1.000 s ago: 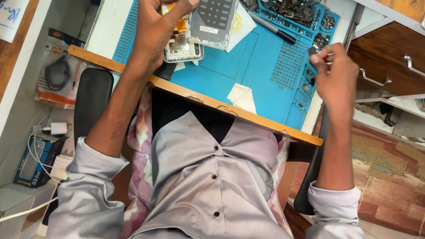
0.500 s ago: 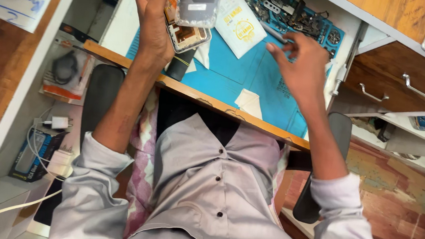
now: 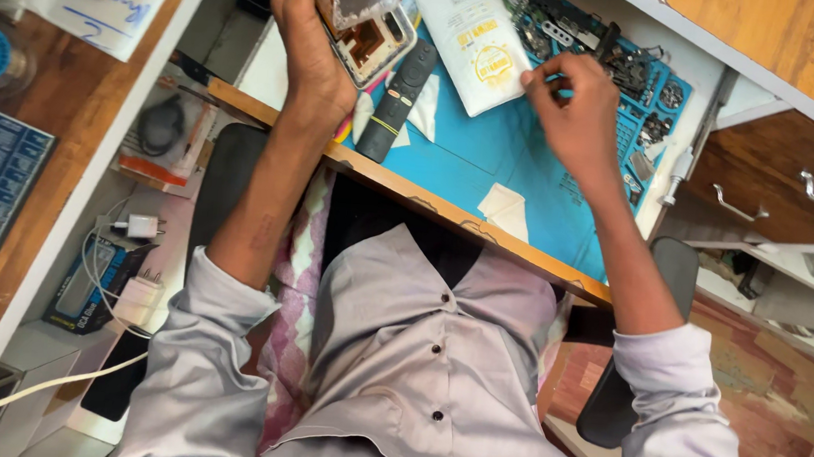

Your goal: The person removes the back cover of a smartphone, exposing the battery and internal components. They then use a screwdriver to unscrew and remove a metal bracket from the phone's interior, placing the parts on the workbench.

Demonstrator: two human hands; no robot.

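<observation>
Two hands split the work: your left hand (image 3: 317, 36) clamps the opened phone (image 3: 370, 11) above the blue mat (image 3: 517, 160), while your right hand (image 3: 573, 106) pinches fingertips together over its far edge.

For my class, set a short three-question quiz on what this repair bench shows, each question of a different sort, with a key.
1. True or false: the left hand holds an opened phone above the blue mat.
2. What is the right hand nearest to? A) the white pouch B) a drawer handle C) a charger plug
3. Fill in: the long black remote control lies on the ____ mat.

Key
1. True
2. A; the fingers are at the pouch's edge, though contact cannot be told.
3. Blue
</observation>
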